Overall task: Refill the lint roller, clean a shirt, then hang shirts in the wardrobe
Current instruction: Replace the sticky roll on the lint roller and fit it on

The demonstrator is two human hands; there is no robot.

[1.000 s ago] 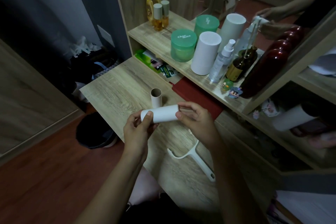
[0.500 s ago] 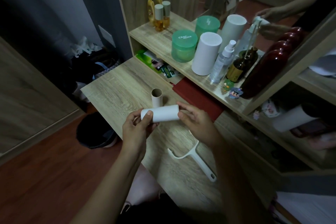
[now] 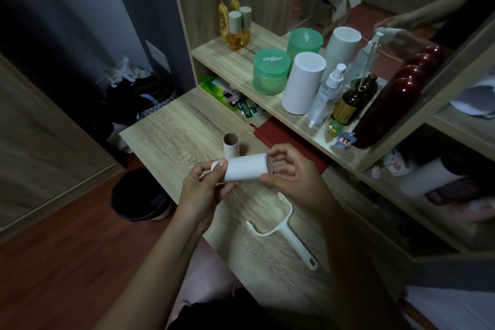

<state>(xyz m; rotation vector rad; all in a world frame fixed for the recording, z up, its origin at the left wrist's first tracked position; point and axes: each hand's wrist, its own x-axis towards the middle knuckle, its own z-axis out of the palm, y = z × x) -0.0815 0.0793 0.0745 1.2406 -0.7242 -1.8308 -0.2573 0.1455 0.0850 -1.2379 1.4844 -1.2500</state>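
Head view: both hands hold a white cylindrical lint-roller refill above the pale wooden desk (left hand grips one end, right hand pinches the other), near an upright brown cardboard core and white plastic roller handle.

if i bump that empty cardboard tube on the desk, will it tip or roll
Probably tips: the cardboard tube stands upright on end and is hollow, so likely light. Once down, it could roll along the desk.
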